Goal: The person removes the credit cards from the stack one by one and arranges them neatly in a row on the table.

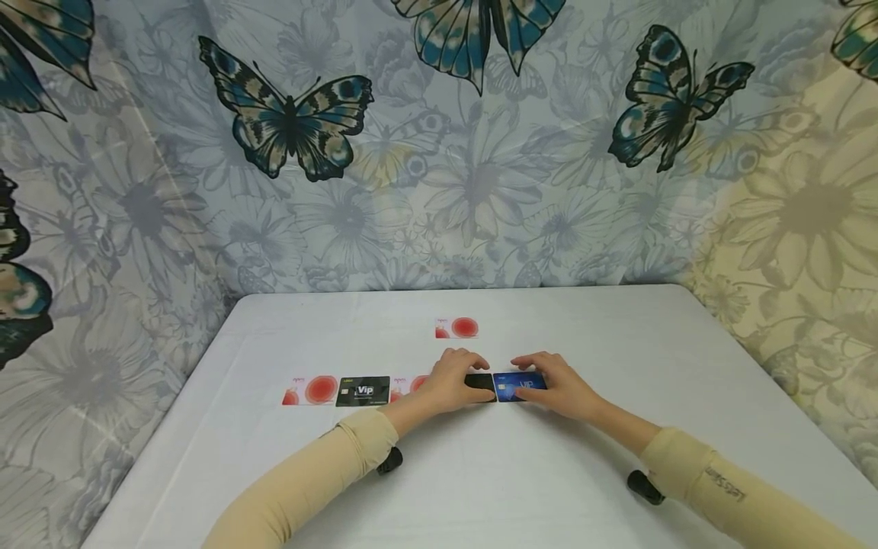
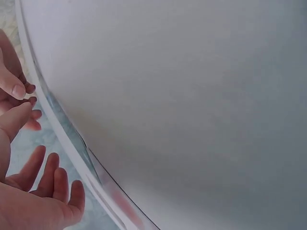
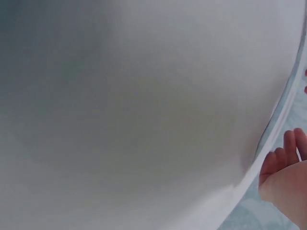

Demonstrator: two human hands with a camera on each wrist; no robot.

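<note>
In the head view, several cards lie in a row on the white table point(image 1: 507, 488). My left hand point(image 1: 449, 381) is over a black card point(image 1: 479, 380), thumb along its near side and fingers at its far side, partly hiding it and a red-and-white card point(image 1: 401, 386). Beside it, my right hand point(image 1: 565, 389) has its thumb on a blue VIP card point(image 1: 507, 386), fingers spread past the far edge. The blue and black cards lie edge to edge. In the wrist views, my left hand point(image 2: 43, 203) and right hand point(image 3: 288, 184) show loosely bent fingers.
Left in the row lie another red-and-white card point(image 1: 321, 390) and a black Vip card point(image 1: 364, 391). A separate red-and-white card point(image 1: 464, 328) lies farther back. A butterfly-patterned backdrop point(image 1: 480, 191) stands behind the table. Dark wrist devices point(image 1: 645, 487) show under both sleeves.
</note>
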